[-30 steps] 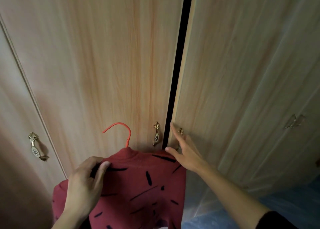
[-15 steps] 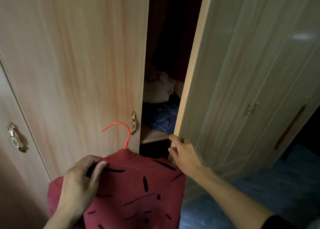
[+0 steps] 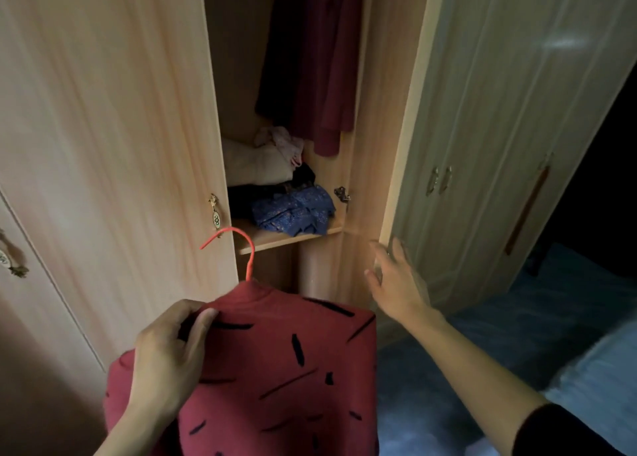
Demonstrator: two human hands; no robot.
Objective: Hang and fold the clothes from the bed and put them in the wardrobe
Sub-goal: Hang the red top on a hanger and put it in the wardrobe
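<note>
A person is holding a red sweater with black dashes on an orange hanger just outside the open wardrobe, the hook pointing up in front of the shelf. The step in hand looks to be clearing the door and hanging the sweater. Done well, that is calling for the door to be pushed fully aside. The hook is then needing a high lift, clear of the shelf edge and the closed door on the left, before being steered in beside the dark red clothes hanging inside. The rail itself is lying out of view above, so its height cannot be judged. A firm hold at the shoulder should be stopping the sweater from sliding off on the way up. The left hand is coming up from below, its grip closed on the sweater's shoulder nearer the closed door, thumb on top, likely catching the hanger arm beneath. The right hand is reaching forward on a nearly straight arm, its grip wide, fingers straight and spread at the open door's lower edge; whether it is pressing or only brushing is unclear. A blue patterned cloth is lying on the shelf.
</note>
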